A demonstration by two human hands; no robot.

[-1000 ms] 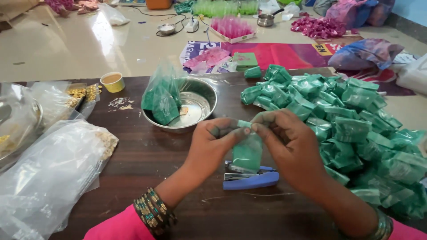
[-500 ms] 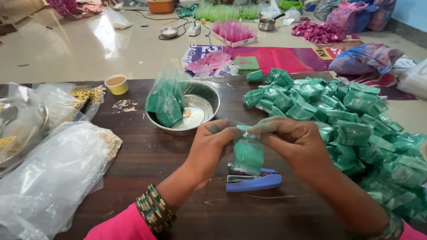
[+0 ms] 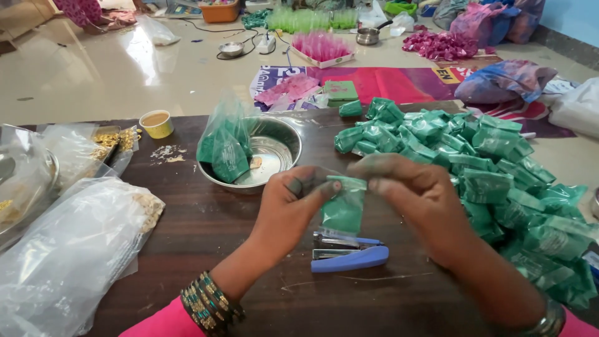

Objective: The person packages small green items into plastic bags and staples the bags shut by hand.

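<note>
yellow cup (image 3: 156,123) | steel bowl (image 3: 279,142) | blue stapler (image 3: 349,256) | packet heap (image 3: 499,175)

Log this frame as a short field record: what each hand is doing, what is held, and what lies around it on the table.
left hand: pinches the top left edge of the small green packet
right hand: pinches the packet's top right edge
packet state: held above the table, hanging below the fingers
below packet: blue stapler lying on the dark wooden table
right side: heap of green packets
behind hands: steel bowl with a plastic bag of green powder in it
left side: clear plastic bags, small yellow cup
</note>
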